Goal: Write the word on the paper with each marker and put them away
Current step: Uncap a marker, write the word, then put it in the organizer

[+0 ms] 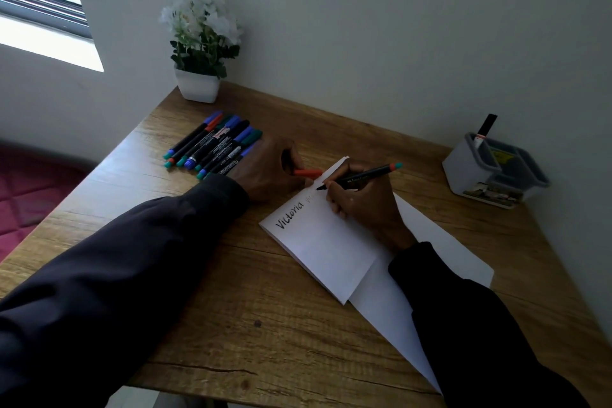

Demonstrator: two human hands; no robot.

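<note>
A folded white paper (328, 255) lies on the wooden desk (231, 291), with "Victoria" written in black along its left edge and a faint second word begun after it. My right hand (361, 205) grips a black marker (364, 177) with an orange and teal end, its tip on the paper. My left hand (268, 169) rests at the paper's top left corner and holds an orange cap (308, 172). Several capped markers (212, 144) lie side by side at the desk's far left.
A white pen holder (493, 172) with one black marker (485, 129) in it stands at the far right by the wall. A white pot of flowers (198, 86) stands at the back left corner. The desk's left edge drops off to a red cushion (29, 195).
</note>
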